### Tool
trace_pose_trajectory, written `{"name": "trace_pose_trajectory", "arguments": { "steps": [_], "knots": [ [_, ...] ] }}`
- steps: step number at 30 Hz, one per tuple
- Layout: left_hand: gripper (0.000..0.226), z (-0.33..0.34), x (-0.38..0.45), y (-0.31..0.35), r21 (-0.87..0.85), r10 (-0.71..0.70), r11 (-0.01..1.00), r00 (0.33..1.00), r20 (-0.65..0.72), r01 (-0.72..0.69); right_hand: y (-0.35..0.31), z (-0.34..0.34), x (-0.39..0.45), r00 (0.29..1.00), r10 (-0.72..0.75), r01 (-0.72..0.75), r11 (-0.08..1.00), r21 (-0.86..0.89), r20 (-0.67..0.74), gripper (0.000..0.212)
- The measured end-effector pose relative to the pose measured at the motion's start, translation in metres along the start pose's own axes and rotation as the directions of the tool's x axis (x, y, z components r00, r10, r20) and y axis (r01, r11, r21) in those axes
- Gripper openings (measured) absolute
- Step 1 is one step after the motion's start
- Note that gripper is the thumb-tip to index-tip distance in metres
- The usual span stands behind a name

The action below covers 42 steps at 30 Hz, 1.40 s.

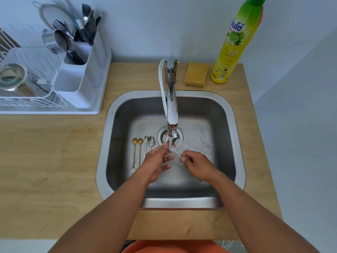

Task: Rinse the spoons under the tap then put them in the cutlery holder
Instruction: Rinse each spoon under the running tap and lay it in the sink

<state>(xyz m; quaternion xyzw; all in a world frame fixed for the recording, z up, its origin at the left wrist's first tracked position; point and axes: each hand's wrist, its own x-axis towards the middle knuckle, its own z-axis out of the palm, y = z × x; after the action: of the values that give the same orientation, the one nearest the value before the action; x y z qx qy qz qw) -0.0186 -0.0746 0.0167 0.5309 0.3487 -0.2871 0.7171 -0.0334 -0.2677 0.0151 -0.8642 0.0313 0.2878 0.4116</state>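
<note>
A silver spoon (175, 151) is held under the tap (172, 114), its bowl in the running water. My right hand (198, 166) pinches the end of its handle. My left hand (158, 162) has thumb and finger on the bowl, rubbing it. Several more spoons lie on the sink floor to the left: two gold ones (137, 152) and two silver ones (149, 143). The white cutlery holder (80, 77) stands on the drying rack at the upper left, with forks and spoons in its back compartment.
The steel sink (226, 143) is set in a wooden counter (45, 161). A yellow sponge (196, 73) and a dish soap bottle (235, 42) stand behind it. The white dish rack (27, 99) holds a strainer and metal cups.
</note>
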Motion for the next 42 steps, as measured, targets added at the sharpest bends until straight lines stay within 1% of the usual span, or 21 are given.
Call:
{"name": "trace_pose_trajectory", "arguments": {
  "steps": [3, 6, 10, 12, 14, 16, 18, 20, 23, 25, 29, 31, 34, 35, 37, 39, 42],
  "knots": [
    [0.042, -0.001, 0.000, 0.000, -0.023, -0.063, 0.998, 0.998, -0.021, 0.063, 0.001, 0.000, -0.002, 0.999, -0.037, 0.038, 0.998, -0.055, 0.023, 0.021],
    [0.052, 0.002, 0.000, 0.003, -0.009, -0.099, 0.995, 0.994, -0.054, 0.099, 0.005, 0.001, -0.003, 0.999, -0.040, 0.043, 0.993, -0.108, 0.027, 0.021],
    [0.042, 0.008, 0.001, 0.005, 0.035, -0.128, 0.991, 0.988, -0.088, 0.131, 0.006, 0.001, -0.004, 0.998, -0.055, 0.058, 0.985, -0.164, 0.025, 0.016],
    [0.046, 0.010, -0.002, 0.004, 0.040, -0.106, 0.993, 0.991, -0.076, 0.109, 0.006, 0.001, -0.003, 0.999, -0.052, 0.053, 0.988, -0.145, 0.010, 0.016],
    [0.054, 0.012, -0.006, 0.004, 0.045, -0.076, 0.996, 0.997, -0.032, 0.078, 0.006, 0.000, -0.001, 0.999, -0.039, 0.040, 0.993, -0.111, 0.013, 0.017],
    [0.059, 0.011, -0.011, 0.005, 0.018, -0.066, 0.998, 0.997, 0.044, 0.065, 0.006, 0.000, 0.001, 1.000, -0.023, 0.024, 0.999, -0.045, 0.021, 0.019],
    [0.055, 0.007, -0.013, 0.005, -0.040, -0.072, 0.996, 0.989, 0.131, 0.078, 0.007, -0.001, 0.002, 1.000, -0.006, 0.005, 0.999, 0.033, 0.023, 0.021],
    [0.046, 0.002, -0.014, 0.005, -0.095, -0.080, 0.990, 0.975, 0.205, 0.101, 0.008, -0.002, 0.002, 0.999, 0.000, -0.003, 0.996, 0.092, 0.032, 0.023],
    [0.039, -0.003, -0.015, 0.003, -0.106, -0.070, 0.989, 0.964, 0.258, 0.100, 0.008, -0.003, 0.001, 0.998, -0.011, 0.001, 0.988, 0.158, 0.063, 0.022],
    [0.040, -0.002, -0.015, 0.001, -0.093, -0.064, 0.992, 0.968, 0.243, 0.089, 0.007, -0.003, 0.001, 0.997, -0.026, 0.013, 0.986, 0.168, 0.079, 0.021],
    [0.045, 0.004, -0.014, -0.001, -0.137, -0.070, 0.986, 0.978, 0.194, 0.098, 0.005, 0.003, -0.001, 0.993, -0.045, 0.025, 0.983, 0.184, 0.106, 0.022],
    [0.048, 0.006, -0.013, 0.000, -0.127, -0.071, 0.987, 0.983, 0.168, 0.093, 0.004, 0.005, -0.002, 0.992, -0.052, 0.028, 0.979, 0.201, 0.115, 0.021],
    [0.053, 0.009, -0.011, 0.005, -0.072, -0.062, 0.995, 0.995, 0.075, 0.067, 0.001, 0.008, -0.005, 0.993, -0.053, 0.027, 0.971, 0.237, 0.103, 0.022],
    [0.050, 0.010, -0.011, 0.006, -0.043, -0.052, 0.998, 0.998, 0.027, 0.054, 0.000, 0.008, -0.005, 0.995, -0.039, 0.015, 0.969, 0.246, 0.093, 0.023],
    [0.034, 0.008, -0.008, 0.007, 0.015, -0.017, 1.000, 0.998, -0.053, 0.018, 0.000, 0.008, -0.004, 0.998, -0.005, -0.013, 0.969, 0.248, 0.070, 0.023],
    [0.019, 0.006, -0.007, 0.006, 0.058, 0.024, 0.998, 0.997, -0.077, -0.020, 0.000, 0.008, -0.003, 0.998, 0.017, -0.029, 0.975, 0.221, 0.054, 0.023],
    [0.013, 0.001, -0.007, 0.004, 0.136, 0.075, 0.989, 0.994, -0.082, -0.063, 0.002, 0.007, -0.002, 0.998, 0.031, -0.039, 0.986, 0.162, 0.052, 0.023]
  ]
}}
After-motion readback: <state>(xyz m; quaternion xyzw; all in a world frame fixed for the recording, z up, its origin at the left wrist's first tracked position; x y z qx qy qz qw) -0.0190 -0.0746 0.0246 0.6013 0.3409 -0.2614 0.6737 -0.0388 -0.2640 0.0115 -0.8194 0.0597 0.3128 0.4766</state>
